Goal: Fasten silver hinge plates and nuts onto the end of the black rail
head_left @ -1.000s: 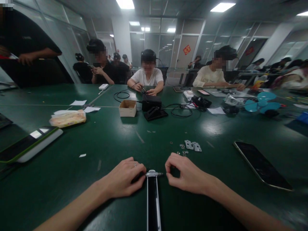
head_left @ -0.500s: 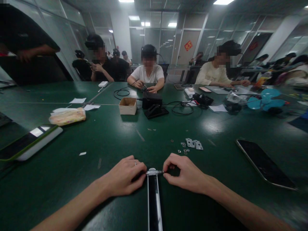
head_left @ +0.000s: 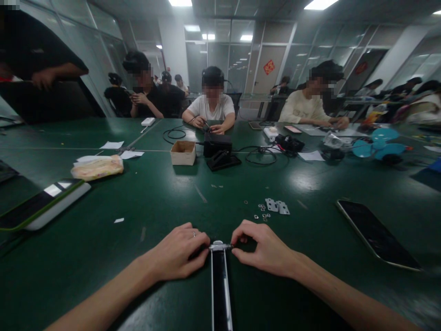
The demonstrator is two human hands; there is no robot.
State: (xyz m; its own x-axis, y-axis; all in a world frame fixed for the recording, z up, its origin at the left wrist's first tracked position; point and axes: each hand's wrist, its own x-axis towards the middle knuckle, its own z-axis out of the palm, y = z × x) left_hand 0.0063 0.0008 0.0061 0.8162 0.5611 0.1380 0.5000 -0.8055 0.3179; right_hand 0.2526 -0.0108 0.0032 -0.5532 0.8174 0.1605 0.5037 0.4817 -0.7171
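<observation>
A long black bar with silver edges (head_left: 219, 289) lies on the green table (head_left: 155, 202), running toward me. A small silver bolt (head_left: 220, 247) crosses its far end. My left hand (head_left: 177, 253) is curled against the left end of that bolt, fingers closed on it. My right hand (head_left: 263, 248) pinches the bolt's right end between thumb and fingertips. Just beyond my right hand lie a small silver hinge plate (head_left: 277, 206) and several loose washers and nuts (head_left: 262, 212).
A dark phone (head_left: 377, 234) lies at the right, a green-edged tablet (head_left: 37, 207) at the left with a wrapped packet (head_left: 97, 167) behind it. A cardboard box (head_left: 183, 153), a black device (head_left: 217, 151) and cables sit mid-table. Several people sit at the far side.
My right hand has slid left onto the bolt's end and closed its pinch there. The left hand has stayed put.
</observation>
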